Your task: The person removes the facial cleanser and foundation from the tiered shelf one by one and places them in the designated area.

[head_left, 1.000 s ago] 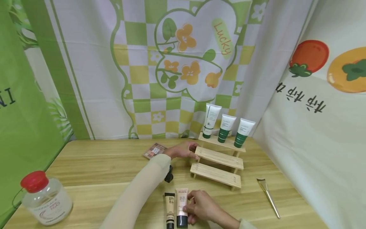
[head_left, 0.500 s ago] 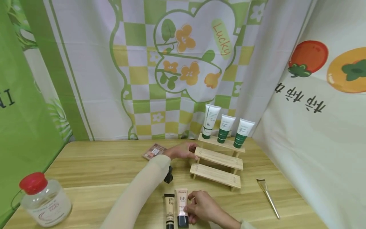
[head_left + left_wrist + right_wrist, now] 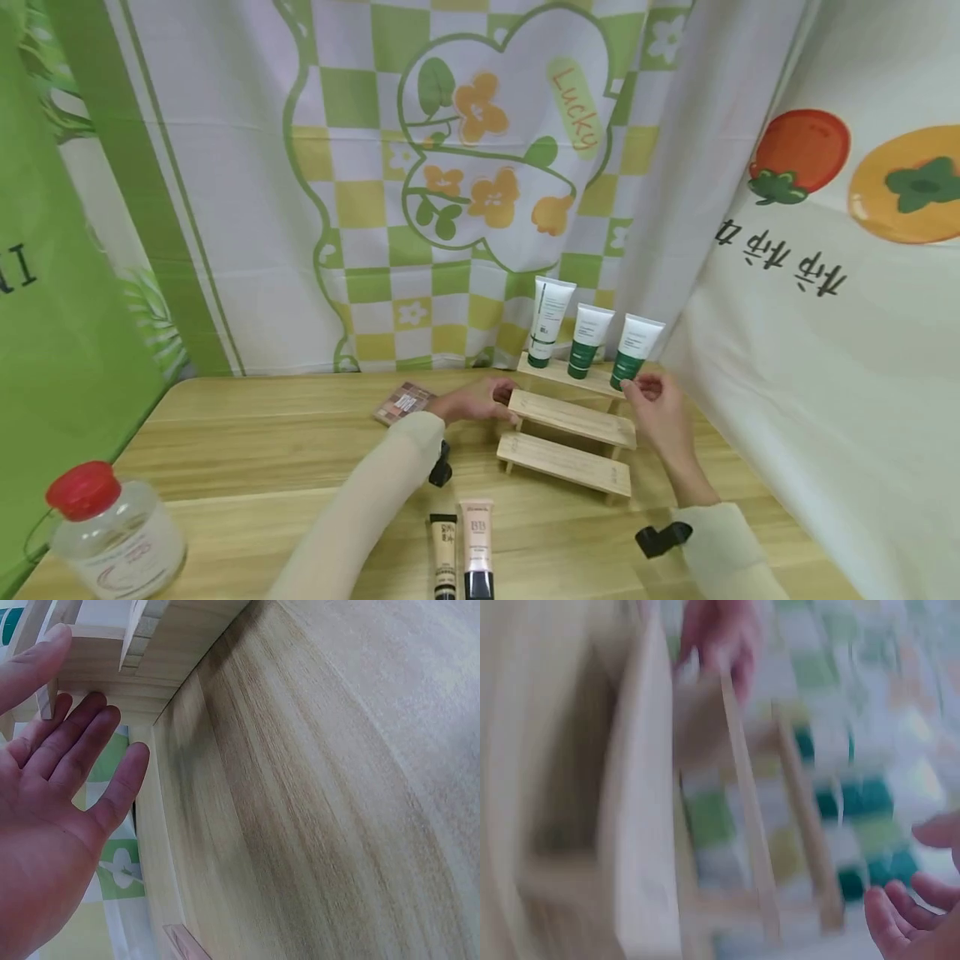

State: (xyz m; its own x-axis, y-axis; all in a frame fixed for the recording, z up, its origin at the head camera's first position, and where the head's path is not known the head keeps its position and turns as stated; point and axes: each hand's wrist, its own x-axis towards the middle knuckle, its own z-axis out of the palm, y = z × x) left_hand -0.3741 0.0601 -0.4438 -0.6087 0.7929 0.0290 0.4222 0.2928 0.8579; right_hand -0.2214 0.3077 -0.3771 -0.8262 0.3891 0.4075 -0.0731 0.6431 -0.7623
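A three-tier wooden display stand [image 3: 573,418] stands at the right of the table. My left hand [image 3: 476,400] holds the left end of its middle tier, with the thumb [image 3: 41,664] on one side of the board and fingers on the other. Three white-and-green tubes stand on the top tier. Beside the rightmost tube [image 3: 637,343] is my right hand [image 3: 660,417], its fingers apart and holding nothing in the right wrist view. In front of the stand lie a pink BB cream tube [image 3: 477,537] and a beige, black-capped tube [image 3: 444,550].
An eyeshadow palette [image 3: 403,403] lies left of the stand on the wooden table [image 3: 262,442]. A clear bottle with a red lid [image 3: 120,542] stands at the front left. Patterned curtains [image 3: 360,250] enclose the back and sides.
My right hand has let go of the pink BB cream tube and moved up and right to the rightmost white-and-green tube. My left hand stays at the stand.
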